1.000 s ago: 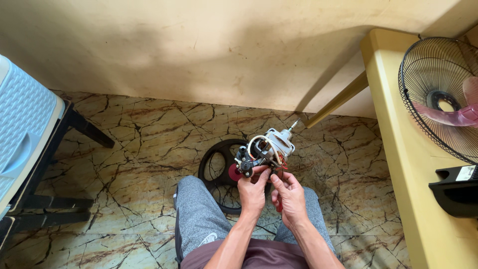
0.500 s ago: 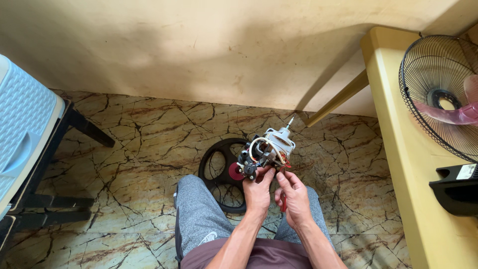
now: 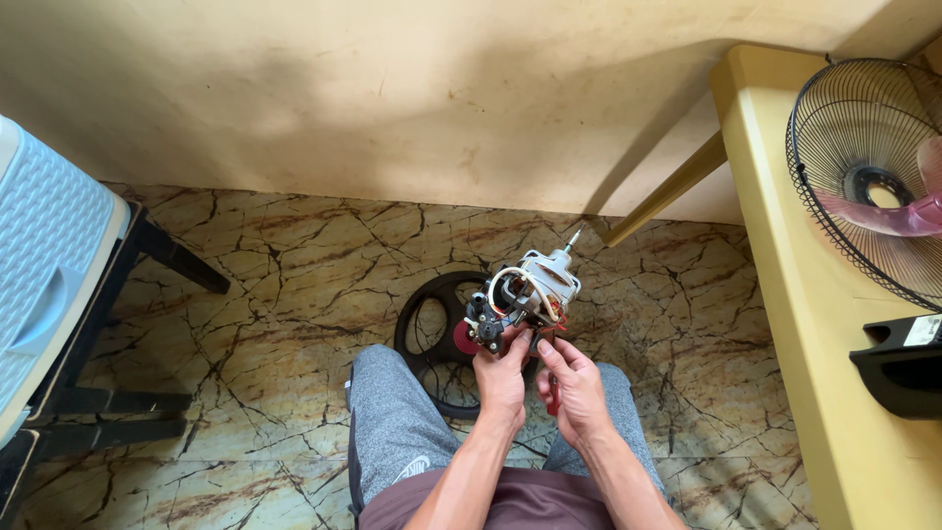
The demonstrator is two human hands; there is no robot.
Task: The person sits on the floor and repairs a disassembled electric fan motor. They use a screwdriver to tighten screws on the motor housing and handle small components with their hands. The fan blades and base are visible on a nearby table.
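Observation:
My left hand (image 3: 501,378) grips a small fan motor (image 3: 525,298) from below, holding it above my knees. The motor has a grey metal body, white and red wires, and a thin shaft pointing up and to the right. My right hand (image 3: 572,387) is just beside it, fingers curled around a red-handled tool (image 3: 552,393) whose tip reaches the motor's underside. A black round fan guard ring (image 3: 432,324) lies on the floor under the motor.
A marbled tile floor (image 3: 294,285) runs to a beige wall. A light blue woven seat on a black frame (image 3: 49,275) stands at the left. At the right a yellow table (image 3: 814,324) carries a fan with a black wire cage (image 3: 863,177) and a black box (image 3: 903,363).
The motor has tilted and shifted slightly right in my left hand. My right hand dropped a little below it and stays close with the tool.

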